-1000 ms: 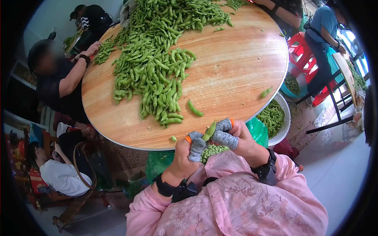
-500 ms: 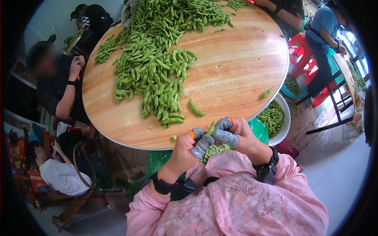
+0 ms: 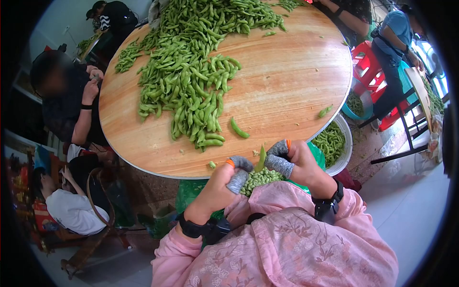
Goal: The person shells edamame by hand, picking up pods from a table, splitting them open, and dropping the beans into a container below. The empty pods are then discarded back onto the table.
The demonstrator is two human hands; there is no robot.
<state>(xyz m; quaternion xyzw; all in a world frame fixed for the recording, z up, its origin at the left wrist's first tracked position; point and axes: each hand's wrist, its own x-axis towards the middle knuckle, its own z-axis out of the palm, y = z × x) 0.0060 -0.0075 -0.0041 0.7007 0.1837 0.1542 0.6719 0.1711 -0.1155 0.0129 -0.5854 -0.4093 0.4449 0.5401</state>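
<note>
At the lower centre of the frame, the left hand, wearing grey knitted covers with an orange edge on its thumb and forefinger, faces the right hand, covered in the same way. The fingers of both hands are curled inward, with the covered tips near each other. A slim, pointed green bean pod stands nearly upright in the narrow gap between them; which hand has hold of it, and how tightly either pinches, I cannot tell. Just below the pod lies a heap of small pale-green shelled beans, above the pink patterned garment that fills the bottom of the frame. Beyond the hands spreads a round, light-brown wooden table, bearing a large pile of green unshelled pods from the top centre down towards the middle. One curved green pod lies apart, beside the pile's lower end. Right of the hands, below the table's edge, a round white perforated plastic basket contains more green pods.
</note>
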